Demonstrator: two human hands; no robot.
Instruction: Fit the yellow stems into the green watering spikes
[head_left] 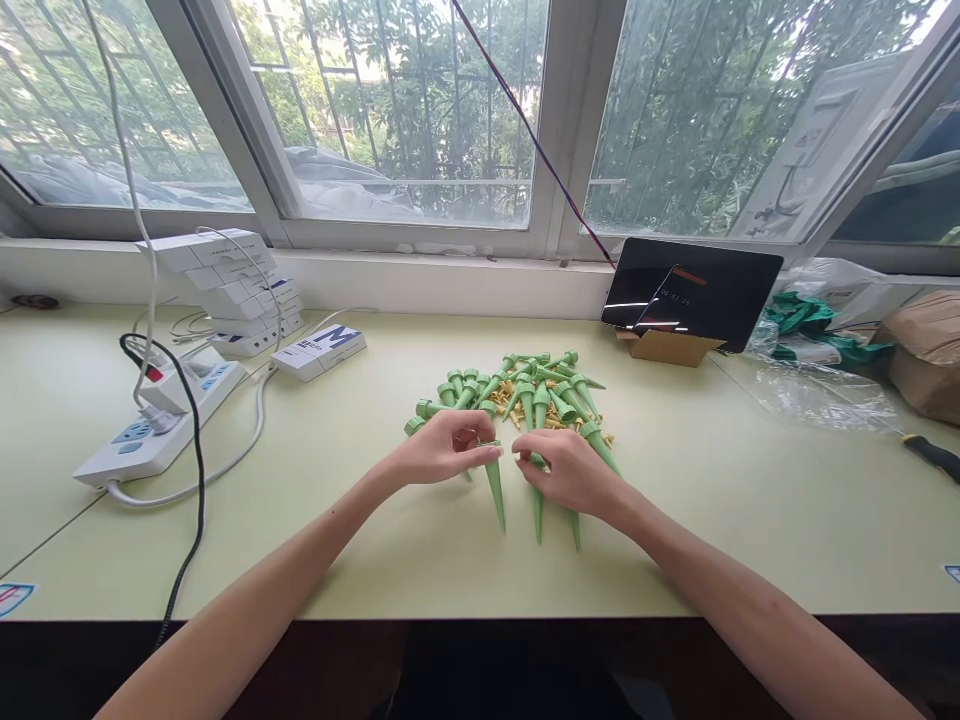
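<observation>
My left hand pinches a green plant watering spike near its wide top end, with its point hanging down toward me. Just to the right, my right hand has thumb and fingertips drawn together close to that spike. Whatever those fingertips hold, if anything, is too small to make out. Behind and under both hands lies a heap of similar green spikes with ridged caps. Small yellow plastic pieces are scattered among them. Parts of the heap are hidden by my hands.
A white power strip with cables sits at the left, near stacked white boxes and a single box. A tablet showing a timer leans at the back right. Plastic bags and a screwdriver-like black handle lie far right.
</observation>
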